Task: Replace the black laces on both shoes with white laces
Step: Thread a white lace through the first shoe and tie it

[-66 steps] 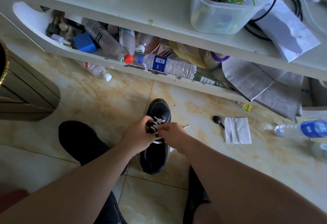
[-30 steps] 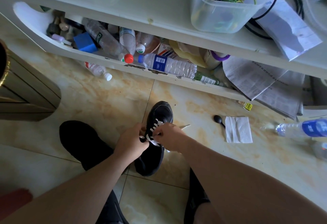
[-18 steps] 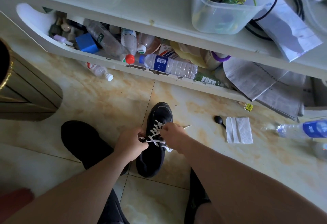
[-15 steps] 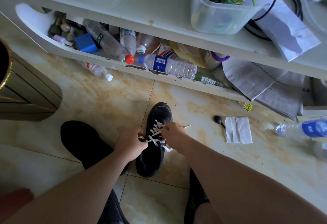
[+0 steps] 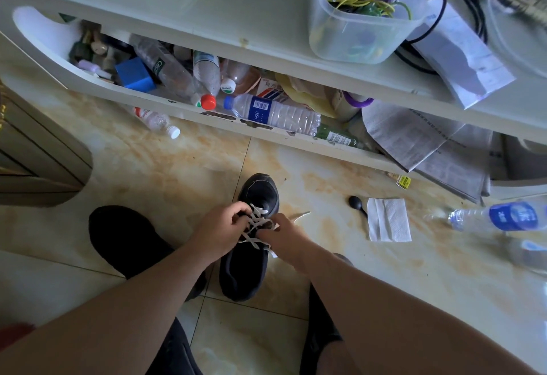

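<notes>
Both hands lacing a black shoe on the floor

The left hand [image 5: 220, 234] and right hand [image 5: 282, 237] each pinch the white lace [image 5: 257, 225] over the shoe [image 5: 251, 244]; the other shoe [image 5: 127, 241] lies just left.

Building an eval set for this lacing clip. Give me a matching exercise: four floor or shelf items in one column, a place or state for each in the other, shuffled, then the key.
Things:
1. white lace
2. white napkin
3. blue-labelled bottle
4. clear tub

Places or states:
A. on the top shelf, holding coloured wires
B. flat on the floor tiles, beside a black spoon
C. lying on its side on the lower shelf
D. threaded across the black shoe, between both hands

Pairs: 1-D, 2-B, 3-C, 4-A
</notes>
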Tool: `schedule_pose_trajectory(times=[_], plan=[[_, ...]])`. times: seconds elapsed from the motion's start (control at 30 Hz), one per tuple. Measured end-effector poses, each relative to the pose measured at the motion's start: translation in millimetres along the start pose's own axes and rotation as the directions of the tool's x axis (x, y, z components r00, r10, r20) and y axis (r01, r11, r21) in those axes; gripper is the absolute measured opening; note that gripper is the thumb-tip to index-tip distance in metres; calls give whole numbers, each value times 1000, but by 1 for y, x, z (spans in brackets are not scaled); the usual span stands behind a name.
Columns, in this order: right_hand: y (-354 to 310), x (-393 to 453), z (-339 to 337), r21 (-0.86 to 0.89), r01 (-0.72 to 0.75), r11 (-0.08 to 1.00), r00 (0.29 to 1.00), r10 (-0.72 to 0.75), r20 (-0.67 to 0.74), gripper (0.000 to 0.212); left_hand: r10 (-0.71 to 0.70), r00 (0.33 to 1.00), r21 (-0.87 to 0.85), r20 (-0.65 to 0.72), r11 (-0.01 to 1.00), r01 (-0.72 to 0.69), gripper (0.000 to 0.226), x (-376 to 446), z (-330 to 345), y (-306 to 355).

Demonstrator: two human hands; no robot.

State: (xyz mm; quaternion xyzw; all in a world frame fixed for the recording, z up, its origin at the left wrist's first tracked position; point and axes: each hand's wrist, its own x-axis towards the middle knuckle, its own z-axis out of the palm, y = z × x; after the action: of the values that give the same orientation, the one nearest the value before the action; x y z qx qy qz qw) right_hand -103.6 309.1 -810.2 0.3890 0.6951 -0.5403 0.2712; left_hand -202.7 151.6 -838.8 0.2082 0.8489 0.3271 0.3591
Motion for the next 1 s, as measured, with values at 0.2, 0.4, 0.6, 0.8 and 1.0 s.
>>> schedule_pose_trajectory(times=[0.2,0.4,0.6,0.8,1.0], plan=[[-9,-12,3,-319,81,944,994,-100,-45,13,191,974,545,125,807,-228,31,8,-4,13],[-2,-9,8,-367,56,929,991,-96,-93,31,256,965,489,65,834,-254,15,5,-6,9],[5,-2,3,-241,28,970,970,-85,-226,43,-98,992,-12,-81,995,97,15,11,2,15],[6,-2,3,-349,133,928,951,-219,-220,50,192,975,627,109,748,-217,11,10,-20,9],[8,0,2,-363,181,914,933,-277,-230,48,-20,972,95,-234,995,44,23,7,-3,-3]])
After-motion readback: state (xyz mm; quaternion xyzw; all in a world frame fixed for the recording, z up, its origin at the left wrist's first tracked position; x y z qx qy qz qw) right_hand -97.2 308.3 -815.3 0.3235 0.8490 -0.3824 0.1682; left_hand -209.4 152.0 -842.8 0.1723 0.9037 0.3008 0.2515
